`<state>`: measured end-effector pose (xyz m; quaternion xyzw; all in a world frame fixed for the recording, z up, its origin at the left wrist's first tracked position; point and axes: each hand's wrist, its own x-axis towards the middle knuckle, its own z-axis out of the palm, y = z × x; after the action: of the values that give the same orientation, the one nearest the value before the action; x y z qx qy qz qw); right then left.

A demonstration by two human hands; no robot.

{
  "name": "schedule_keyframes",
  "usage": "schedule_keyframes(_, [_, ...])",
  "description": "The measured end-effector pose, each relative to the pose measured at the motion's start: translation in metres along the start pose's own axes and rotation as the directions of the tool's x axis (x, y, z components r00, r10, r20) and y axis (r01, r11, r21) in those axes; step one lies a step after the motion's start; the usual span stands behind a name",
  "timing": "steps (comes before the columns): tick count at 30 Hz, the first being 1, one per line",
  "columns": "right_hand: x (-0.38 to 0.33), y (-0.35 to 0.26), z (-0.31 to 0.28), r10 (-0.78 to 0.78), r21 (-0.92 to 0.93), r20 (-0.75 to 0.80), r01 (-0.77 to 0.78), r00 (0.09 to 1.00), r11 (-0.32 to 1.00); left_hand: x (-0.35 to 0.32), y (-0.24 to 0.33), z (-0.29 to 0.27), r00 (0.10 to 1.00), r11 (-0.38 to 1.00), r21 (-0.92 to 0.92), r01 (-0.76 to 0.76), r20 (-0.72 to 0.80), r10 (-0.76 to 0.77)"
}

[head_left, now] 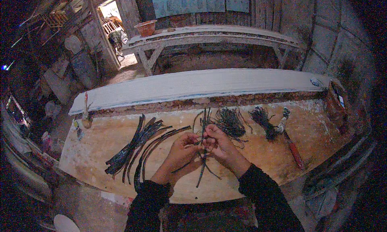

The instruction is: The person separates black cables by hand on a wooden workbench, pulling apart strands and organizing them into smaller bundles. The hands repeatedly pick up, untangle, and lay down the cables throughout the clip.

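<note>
Both the left hand (183,148) and right hand (217,143) pinch shut on a thin dark strip bundle (203,151) held upright above the workbench (250,159); clay bowl (145,27) on rear bench, contents unseen.

A red-handled brush (291,143) lies on the table (100,143) at the right, beside a small bundle of dark fibres (264,121). A long white plank (193,85) runs along the table's far edge. Behind it, a clay pot (145,28) stands on a bench (209,34).
</note>
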<state>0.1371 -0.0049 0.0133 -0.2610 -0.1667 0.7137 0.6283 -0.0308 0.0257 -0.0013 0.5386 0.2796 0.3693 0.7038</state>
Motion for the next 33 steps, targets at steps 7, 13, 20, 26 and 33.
schedule_keyframes(7, [0.0,0.0,0.0,-0.102,-0.4,0.042,0.11,0.994,0.91,-0.002,0.013,0.008,0.996,0.98,-0.192,0.062,-0.058,-0.074])
schedule_keyframes(13, [0.006,0.011,-0.009,-0.17,-0.661,0.085,0.183,0.982,0.728,-0.005,0.018,0.002,0.996,0.943,-0.325,0.073,-0.02,-0.084])
schedule_keyframes(20, [-0.011,-0.005,0.009,-0.218,-0.447,0.182,0.279,0.959,0.85,0.003,0.01,-0.005,0.929,0.896,0.377,-0.236,-0.181,0.321])
schedule_keyframes(26, [-0.025,0.003,0.017,-0.096,-0.344,0.285,0.195,0.954,0.918,0.004,0.033,0.002,0.908,0.944,-0.313,-0.104,-0.416,-0.038])
schedule_keyframes(33, [-0.029,-0.011,0.023,-0.047,-0.718,0.218,0.192,0.975,0.669,0.008,0.017,-0.012,0.929,0.959,-0.234,-0.161,-0.365,0.067])
